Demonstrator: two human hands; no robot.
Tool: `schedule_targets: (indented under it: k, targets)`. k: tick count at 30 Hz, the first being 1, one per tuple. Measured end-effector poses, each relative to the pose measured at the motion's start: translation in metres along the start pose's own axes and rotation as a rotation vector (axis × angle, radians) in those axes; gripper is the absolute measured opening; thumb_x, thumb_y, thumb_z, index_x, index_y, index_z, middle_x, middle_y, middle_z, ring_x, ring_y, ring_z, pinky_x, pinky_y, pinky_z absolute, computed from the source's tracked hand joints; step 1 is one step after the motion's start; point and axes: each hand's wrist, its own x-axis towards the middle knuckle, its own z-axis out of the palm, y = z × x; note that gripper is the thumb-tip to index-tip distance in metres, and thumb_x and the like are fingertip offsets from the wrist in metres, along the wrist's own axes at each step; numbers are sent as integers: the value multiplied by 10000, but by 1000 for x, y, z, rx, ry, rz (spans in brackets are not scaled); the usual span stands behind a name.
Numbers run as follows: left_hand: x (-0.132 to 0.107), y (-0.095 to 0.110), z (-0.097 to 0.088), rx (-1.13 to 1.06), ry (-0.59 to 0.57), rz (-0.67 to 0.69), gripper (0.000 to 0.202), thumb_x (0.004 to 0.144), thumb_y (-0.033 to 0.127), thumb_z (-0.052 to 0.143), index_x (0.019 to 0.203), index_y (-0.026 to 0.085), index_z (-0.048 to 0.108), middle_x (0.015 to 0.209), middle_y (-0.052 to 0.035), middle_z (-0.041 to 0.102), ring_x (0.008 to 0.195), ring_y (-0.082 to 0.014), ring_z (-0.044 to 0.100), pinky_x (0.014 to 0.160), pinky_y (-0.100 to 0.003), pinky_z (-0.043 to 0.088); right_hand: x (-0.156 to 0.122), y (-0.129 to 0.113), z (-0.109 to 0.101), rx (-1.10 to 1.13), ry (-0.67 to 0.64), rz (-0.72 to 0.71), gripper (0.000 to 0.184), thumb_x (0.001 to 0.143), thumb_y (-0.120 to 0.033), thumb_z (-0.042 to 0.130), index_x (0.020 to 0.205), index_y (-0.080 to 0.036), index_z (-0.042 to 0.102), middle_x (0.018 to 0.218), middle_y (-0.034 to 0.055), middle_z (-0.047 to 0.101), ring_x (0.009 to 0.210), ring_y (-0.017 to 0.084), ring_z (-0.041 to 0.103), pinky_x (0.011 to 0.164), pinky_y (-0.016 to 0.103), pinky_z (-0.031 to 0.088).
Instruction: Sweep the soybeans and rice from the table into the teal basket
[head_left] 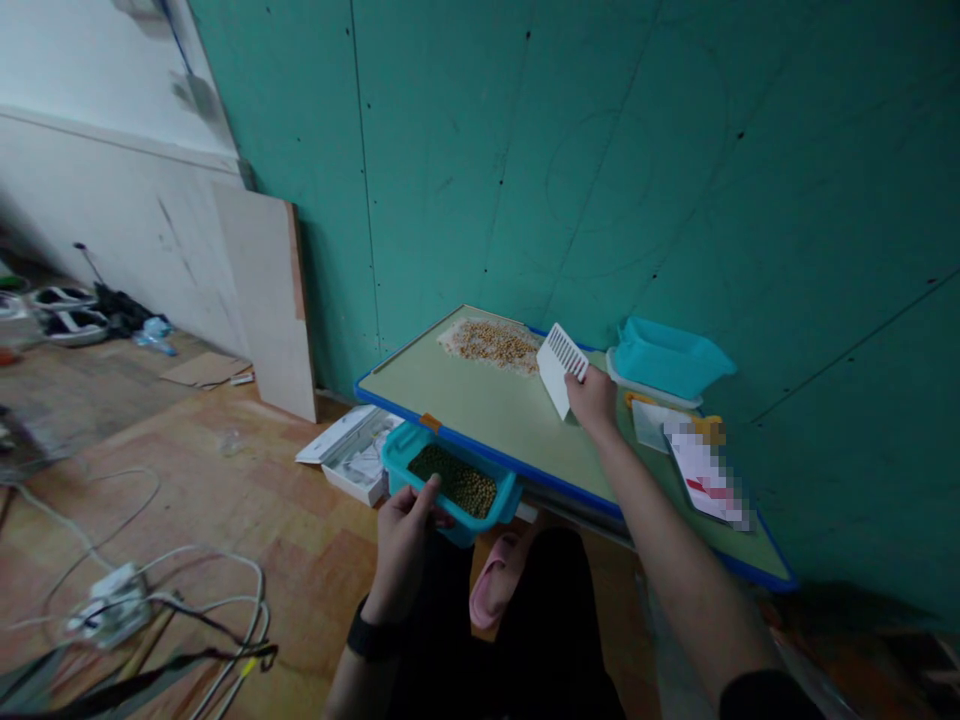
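My right hand point(592, 398) grips a flat white plastic scraper with a row of slots point(559, 370), tilted up over the small table point(480, 408). To its left, a spread of tan beans mixed with small pale grains point(491, 343) lies on the tabletop. Below the table's front edge is a turquoise plastic container point(501, 510), with dark green beans point(435, 464) on one side and tan beans point(477, 492) on the other. My left hand point(409, 515) is closed on its near rim, thumb on top; the fingers underneath are partly hidden.
Another turquoise container point(671, 355) stands at the table's back right, against the green wall point(600, 150). A partly blurred phone-like item point(705, 475) lies nearer. An open white box point(360, 465) sits on the floor at left, with a power strip point(112, 605) and loose cables.
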Motion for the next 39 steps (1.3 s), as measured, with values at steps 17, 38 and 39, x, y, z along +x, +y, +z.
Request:
schedule_targets:
  k: [17, 38, 39]
  targets:
    - [0, 6, 8, 14, -18, 12, 478, 638, 566, 863, 560, 197, 569, 451, 12, 617, 423, -141, 575, 470, -244, 469, -6, 11, 11, 242, 18, 33, 342, 863, -299, 555, 1039, -75, 743, 1017, 187, 767, 903, 254, 693, 753, 302, 459]
    - [-3, -4, 0, 91, -27, 45, 495, 686, 591, 834, 541, 182, 596, 463, -7, 646, 445, -130, 571, 486, -226, 448, 30, 24, 44, 578, 161, 139, 237, 720, -258, 647, 910, -175, 762, 927, 106, 786, 923, 296, 719, 831, 398, 541]
    - [-3, -4, 0, 96, -27, 47, 496, 685, 589, 837, 536, 182, 595, 462, -7, 645, 446, -132, 572, 488, -228, 451, 30, 24, 44, 569, 146, 133, 235, 726, -257, 648, 916, -178, 762, 939, 107, 786, 928, 297, 720, 836, 402, 541]
